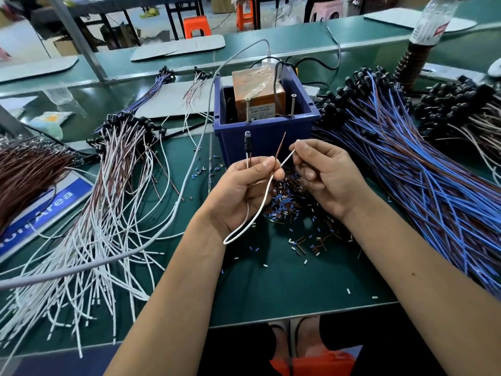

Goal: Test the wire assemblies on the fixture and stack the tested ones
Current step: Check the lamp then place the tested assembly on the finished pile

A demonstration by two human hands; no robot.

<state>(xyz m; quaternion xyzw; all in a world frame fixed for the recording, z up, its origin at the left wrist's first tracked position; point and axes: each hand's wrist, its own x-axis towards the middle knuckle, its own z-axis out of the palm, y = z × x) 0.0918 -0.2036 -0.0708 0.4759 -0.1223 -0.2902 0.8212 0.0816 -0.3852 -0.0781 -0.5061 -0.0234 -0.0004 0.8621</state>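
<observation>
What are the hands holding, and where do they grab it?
One wire assembly. The left hand pinches its wires just below the black LED end; the right hand's fingers pinch the white wire's tip.

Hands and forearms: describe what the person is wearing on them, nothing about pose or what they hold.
Nothing is worn on either. The left hand and right hand are bare, with no gloves, rings or finger cots visible. Both forearms are bare up to the frame edge: no sleeves, watch or wrist strap. Fingernails look short and unpainted.
</observation>
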